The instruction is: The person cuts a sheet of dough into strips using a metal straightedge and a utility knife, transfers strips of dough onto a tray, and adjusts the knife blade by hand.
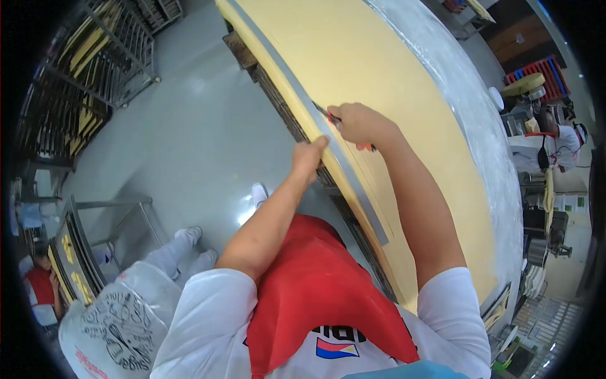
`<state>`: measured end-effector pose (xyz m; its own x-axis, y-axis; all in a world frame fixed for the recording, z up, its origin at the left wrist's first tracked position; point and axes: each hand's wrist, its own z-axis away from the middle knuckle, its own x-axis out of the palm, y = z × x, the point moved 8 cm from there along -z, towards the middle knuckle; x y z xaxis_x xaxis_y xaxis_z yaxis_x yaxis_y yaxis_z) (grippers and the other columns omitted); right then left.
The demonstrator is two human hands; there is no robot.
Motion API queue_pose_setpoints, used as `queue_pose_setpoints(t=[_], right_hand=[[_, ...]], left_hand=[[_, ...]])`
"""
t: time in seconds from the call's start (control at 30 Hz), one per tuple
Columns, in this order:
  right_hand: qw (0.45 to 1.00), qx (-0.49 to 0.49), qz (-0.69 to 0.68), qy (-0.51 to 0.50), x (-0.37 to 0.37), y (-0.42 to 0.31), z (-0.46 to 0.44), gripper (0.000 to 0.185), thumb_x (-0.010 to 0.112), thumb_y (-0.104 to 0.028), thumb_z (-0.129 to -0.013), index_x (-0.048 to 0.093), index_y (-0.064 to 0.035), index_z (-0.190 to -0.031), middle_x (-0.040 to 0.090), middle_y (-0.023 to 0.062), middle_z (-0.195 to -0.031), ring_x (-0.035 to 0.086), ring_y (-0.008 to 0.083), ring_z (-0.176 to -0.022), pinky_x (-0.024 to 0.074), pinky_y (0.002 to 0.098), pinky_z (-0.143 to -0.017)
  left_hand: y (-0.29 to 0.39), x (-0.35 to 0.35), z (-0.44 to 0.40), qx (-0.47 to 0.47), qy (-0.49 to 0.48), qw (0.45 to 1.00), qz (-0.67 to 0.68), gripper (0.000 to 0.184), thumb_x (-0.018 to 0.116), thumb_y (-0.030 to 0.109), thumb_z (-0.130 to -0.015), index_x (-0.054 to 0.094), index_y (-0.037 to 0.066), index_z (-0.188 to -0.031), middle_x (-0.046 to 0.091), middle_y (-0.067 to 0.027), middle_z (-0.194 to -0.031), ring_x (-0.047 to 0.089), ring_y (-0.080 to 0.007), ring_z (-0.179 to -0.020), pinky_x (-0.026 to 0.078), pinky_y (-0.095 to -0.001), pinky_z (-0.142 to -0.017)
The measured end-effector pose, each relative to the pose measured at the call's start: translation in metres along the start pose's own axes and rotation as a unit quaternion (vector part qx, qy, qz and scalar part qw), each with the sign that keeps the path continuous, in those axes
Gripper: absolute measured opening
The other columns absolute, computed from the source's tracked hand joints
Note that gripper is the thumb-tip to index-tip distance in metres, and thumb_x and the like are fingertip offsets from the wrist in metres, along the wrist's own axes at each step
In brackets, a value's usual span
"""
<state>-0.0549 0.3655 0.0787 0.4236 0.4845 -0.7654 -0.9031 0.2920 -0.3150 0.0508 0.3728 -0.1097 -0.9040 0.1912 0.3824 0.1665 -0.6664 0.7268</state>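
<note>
A large pale-yellow sheet (pixel 391 69) is spread over the long worktable. Along its near edge runs a long flat grey metal straightedge (pixel 356 189). My left hand (pixel 308 159) grips the sheet's edge, its thumb pressing on the straightedge and its other fingers curled below, partly hidden. In my right hand (pixel 365 125) is a utility knife (pixel 333 118) with red and dark parts, most of its handle covered by my fingers. Its tip points at the far side of the straightedge, close to the sheet. Thin lines show on the sheet beside the straightedge.
Clear plastic film (pixel 464 120) lies along the table's far side. Metal racks (pixel 107 57) with trays stand at the upper left. A person in a printed apron (pixel 120 328) is close on my left. Another person (pixel 555 146) stands at the far right beside equipment.
</note>
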Motion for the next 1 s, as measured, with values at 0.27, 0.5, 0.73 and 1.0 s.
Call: queue_pose_setpoints(t=[0.27, 0.5, 0.73, 1.0], right_hand=[[0.999, 0.016, 0.030, -0.010, 0.004, -0.009, -0.015, 0.041, 0.044, 0.002, -0.090, 0.059, 0.0027, -0.128, 0.071, 0.0227, -0.088, 0.073, 0.0280, -0.060, 0.0569, 0.0424, -0.053], [1.000, 0.007, 0.002, 0.005, 0.029, 0.017, 0.045, 0.033, 0.048, 0.003, -0.084, 0.062, 0.0022, -0.114, 0.072, 0.0207, -0.085, 0.071, 0.0288, -0.058, 0.0578, 0.0444, -0.056], [1.000, 0.024, 0.006, 0.010, 0.088, 0.063, 0.174, 0.041, 0.048, -0.009, -0.102, 0.051, -0.0101, -0.142, 0.069, 0.0213, -0.086, 0.069, 0.0345, -0.067, 0.0539, 0.0483, -0.056], [0.993, 0.108, -0.007, -0.038, 0.156, 0.128, 0.322, 0.055, 0.055, -0.010, -0.101, 0.042, -0.0175, -0.154, 0.069, 0.0231, -0.092, 0.065, 0.0429, -0.087, 0.0494, 0.0532, -0.077]], left_hand=[[-0.037, 0.007, 0.023, 0.006, -0.013, 1.000, -0.013, 0.045, 0.073, 0.028, -0.090, 0.065, -0.009, -0.113, 0.073, -0.0145, -0.096, 0.072, -0.0251, -0.075, 0.059, -0.0403, -0.068], [-0.038, 0.014, 0.025, 0.024, -0.013, 1.000, -0.012, 0.040, 0.073, 0.028, -0.089, 0.067, -0.007, -0.108, 0.073, -0.0147, -0.092, 0.071, -0.0252, -0.075, 0.058, -0.0399, -0.064], [-0.028, 0.024, 0.047, 0.032, 0.011, 0.999, 0.026, 0.036, 0.075, 0.019, -0.085, 0.066, -0.013, -0.098, 0.072, -0.0165, -0.085, 0.070, -0.0235, -0.065, 0.054, -0.0364, -0.052], [-0.049, 0.039, 0.079, 0.036, 0.040, 0.998, 0.019, 0.035, 0.076, 0.019, -0.085, 0.065, -0.011, -0.100, 0.072, -0.0156, -0.087, 0.071, -0.0245, -0.068, 0.058, -0.0369, -0.055]])
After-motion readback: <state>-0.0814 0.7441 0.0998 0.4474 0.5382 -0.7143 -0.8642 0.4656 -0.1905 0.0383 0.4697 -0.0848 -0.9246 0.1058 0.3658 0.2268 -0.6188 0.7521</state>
